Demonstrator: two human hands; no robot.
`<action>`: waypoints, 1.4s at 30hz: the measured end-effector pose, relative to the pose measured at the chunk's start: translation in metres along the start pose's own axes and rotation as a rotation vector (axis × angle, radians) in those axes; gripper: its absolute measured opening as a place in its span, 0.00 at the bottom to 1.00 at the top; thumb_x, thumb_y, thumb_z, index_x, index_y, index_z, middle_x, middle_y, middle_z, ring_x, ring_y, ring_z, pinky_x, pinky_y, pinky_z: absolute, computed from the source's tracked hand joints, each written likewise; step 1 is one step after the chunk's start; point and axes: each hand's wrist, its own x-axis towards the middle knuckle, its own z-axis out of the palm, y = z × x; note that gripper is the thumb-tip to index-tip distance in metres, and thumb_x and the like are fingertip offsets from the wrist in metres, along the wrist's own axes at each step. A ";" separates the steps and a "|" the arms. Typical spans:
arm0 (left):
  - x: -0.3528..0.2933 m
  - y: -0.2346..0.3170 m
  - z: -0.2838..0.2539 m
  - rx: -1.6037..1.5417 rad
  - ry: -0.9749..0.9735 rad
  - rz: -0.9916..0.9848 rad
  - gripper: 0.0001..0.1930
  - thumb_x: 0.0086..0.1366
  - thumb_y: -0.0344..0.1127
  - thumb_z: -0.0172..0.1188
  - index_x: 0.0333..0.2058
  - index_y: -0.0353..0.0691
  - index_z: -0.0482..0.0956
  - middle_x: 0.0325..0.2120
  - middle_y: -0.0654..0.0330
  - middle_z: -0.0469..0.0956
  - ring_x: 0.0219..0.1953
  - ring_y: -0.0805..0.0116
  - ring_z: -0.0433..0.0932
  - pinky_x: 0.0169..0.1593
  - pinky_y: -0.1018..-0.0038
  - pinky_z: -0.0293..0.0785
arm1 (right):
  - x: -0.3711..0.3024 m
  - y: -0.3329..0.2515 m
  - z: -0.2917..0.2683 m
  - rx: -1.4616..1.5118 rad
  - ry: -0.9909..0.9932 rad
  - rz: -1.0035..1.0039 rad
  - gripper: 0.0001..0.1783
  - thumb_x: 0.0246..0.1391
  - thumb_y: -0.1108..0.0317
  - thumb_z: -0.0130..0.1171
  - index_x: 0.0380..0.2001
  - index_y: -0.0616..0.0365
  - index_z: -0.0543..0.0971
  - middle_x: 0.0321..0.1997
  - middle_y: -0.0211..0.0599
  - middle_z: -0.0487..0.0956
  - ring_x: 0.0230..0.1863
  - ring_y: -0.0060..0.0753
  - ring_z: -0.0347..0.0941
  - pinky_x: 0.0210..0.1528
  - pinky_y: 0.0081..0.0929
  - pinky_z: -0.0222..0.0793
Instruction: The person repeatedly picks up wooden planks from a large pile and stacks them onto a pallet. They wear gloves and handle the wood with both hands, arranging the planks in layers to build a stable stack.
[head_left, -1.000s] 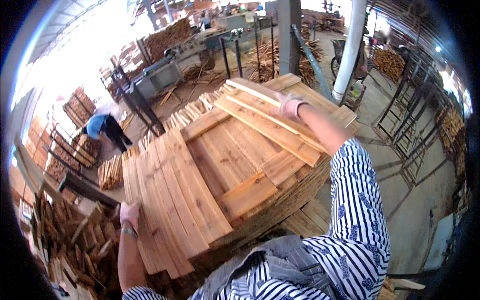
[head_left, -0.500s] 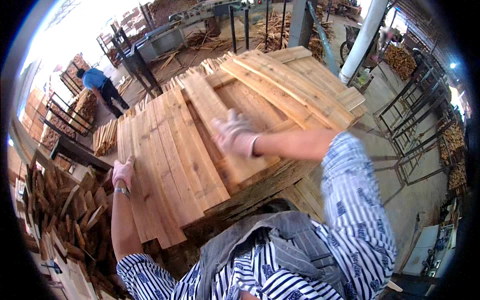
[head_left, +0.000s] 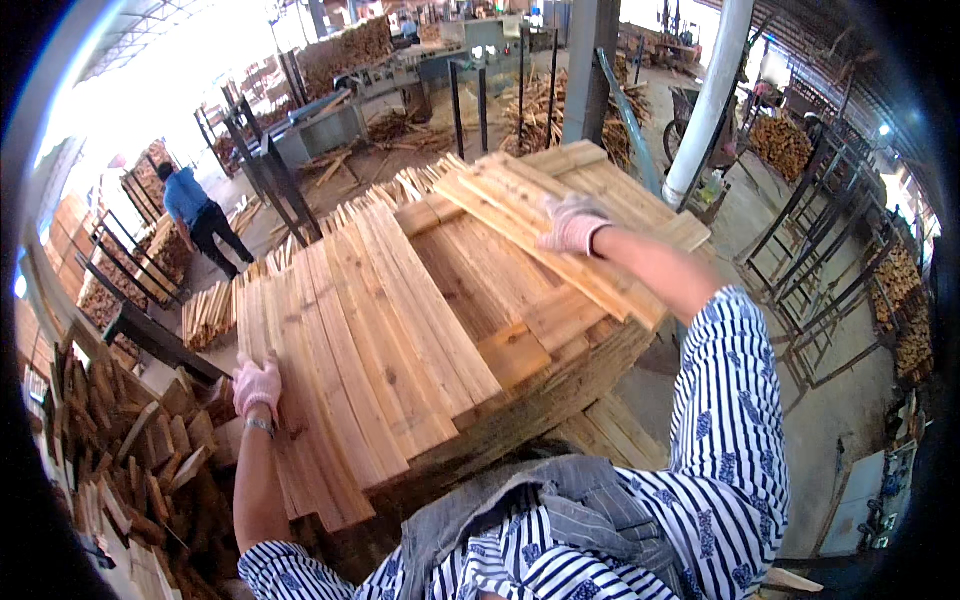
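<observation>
— Daylight washes the upper left of a workshop with a pale concrete floor and timber on both sides. Where are the fingers?

— On wood. The right hand, in a light knitted glove, lays its fingers over loose, overlapping boards at the right of a broad stack. One cannot tell whether they grip.

— And the left?

— Gloved in pink, the left hand rests at the outer edge of a row of planks lying side by side; whether its fingers close on that edge, one cannot tell.

— What shows between the two?

— A lower layer of boards, with a crosswise piece near the worker's side.

— Farther out?

— Striped sleeves reach over the wood, and a grey cloth covers the waist. At left lies a heap of offcuts; beyond it, a person in a blue shirt stands near stacked timber. Dark metal racks line the right, past a white pole.
</observation>
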 end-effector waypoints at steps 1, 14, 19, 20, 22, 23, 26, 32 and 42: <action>-0.006 -0.005 -0.002 0.019 -0.053 -0.010 0.41 0.68 0.66 0.48 0.68 0.40 0.59 0.60 0.35 0.69 0.63 0.39 0.69 0.63 0.51 0.68 | -0.003 -0.005 0.006 0.056 -0.029 -0.038 0.53 0.46 0.39 0.66 0.72 0.48 0.60 0.68 0.61 0.67 0.66 0.61 0.67 0.66 0.48 0.65; -0.017 0.008 -0.018 0.019 -0.051 -0.050 0.39 0.69 0.65 0.46 0.66 0.39 0.60 0.61 0.37 0.68 0.62 0.38 0.70 0.63 0.51 0.68 | -0.010 -0.063 -0.001 0.122 -0.207 0.054 0.62 0.39 0.51 0.75 0.75 0.43 0.52 0.74 0.58 0.58 0.69 0.66 0.62 0.67 0.50 0.65; -0.014 0.002 -0.014 0.084 -0.102 -0.064 0.40 0.70 0.66 0.43 0.68 0.41 0.58 0.61 0.36 0.68 0.63 0.38 0.70 0.62 0.50 0.69 | -0.028 -0.107 -0.012 0.126 -0.255 -0.064 0.55 0.42 0.39 0.65 0.72 0.44 0.59 0.67 0.60 0.68 0.64 0.61 0.70 0.64 0.48 0.68; -0.011 0.004 -0.013 0.082 -0.103 -0.059 0.40 0.70 0.66 0.42 0.69 0.41 0.57 0.61 0.36 0.68 0.63 0.38 0.70 0.62 0.50 0.69 | -0.044 -0.129 -0.008 0.042 -0.270 -0.035 0.53 0.44 0.37 0.62 0.72 0.43 0.60 0.66 0.60 0.69 0.64 0.61 0.69 0.65 0.48 0.67; -0.010 0.007 -0.012 0.098 -0.098 -0.027 0.40 0.70 0.66 0.42 0.69 0.42 0.56 0.61 0.35 0.68 0.62 0.37 0.70 0.62 0.50 0.69 | -0.066 -0.150 0.030 0.104 -0.135 -0.041 0.50 0.48 0.37 0.59 0.73 0.42 0.59 0.66 0.59 0.70 0.66 0.59 0.68 0.67 0.46 0.64; -0.009 0.004 -0.010 0.097 -0.091 -0.027 0.40 0.70 0.66 0.42 0.70 0.42 0.55 0.61 0.35 0.68 0.62 0.37 0.70 0.62 0.49 0.69 | -0.072 -0.162 0.028 0.145 -0.162 -0.020 0.50 0.48 0.37 0.58 0.73 0.41 0.59 0.66 0.59 0.69 0.67 0.58 0.67 0.67 0.46 0.63; -0.008 -0.001 -0.007 0.090 -0.089 -0.018 0.41 0.70 0.66 0.41 0.70 0.41 0.55 0.61 0.33 0.67 0.62 0.35 0.70 0.62 0.49 0.68 | -0.061 -0.151 0.024 0.334 -0.207 -0.084 0.50 0.49 0.35 0.58 0.73 0.42 0.61 0.69 0.60 0.67 0.68 0.63 0.65 0.70 0.48 0.60; -0.011 0.008 -0.009 0.099 -0.090 -0.013 0.41 0.71 0.65 0.41 0.70 0.39 0.55 0.61 0.32 0.67 0.61 0.34 0.70 0.62 0.49 0.68 | -0.039 -0.081 0.026 0.133 -0.171 -0.023 0.44 0.55 0.36 0.54 0.72 0.40 0.63 0.70 0.61 0.62 0.71 0.64 0.59 0.70 0.51 0.58; -0.013 0.005 -0.006 0.133 -0.071 -0.060 0.41 0.71 0.66 0.40 0.71 0.42 0.54 0.61 0.34 0.68 0.61 0.37 0.71 0.62 0.50 0.68 | 0.006 -0.009 0.011 0.079 0.191 -0.134 0.48 0.47 0.41 0.65 0.68 0.53 0.65 0.66 0.56 0.71 0.65 0.55 0.70 0.65 0.46 0.67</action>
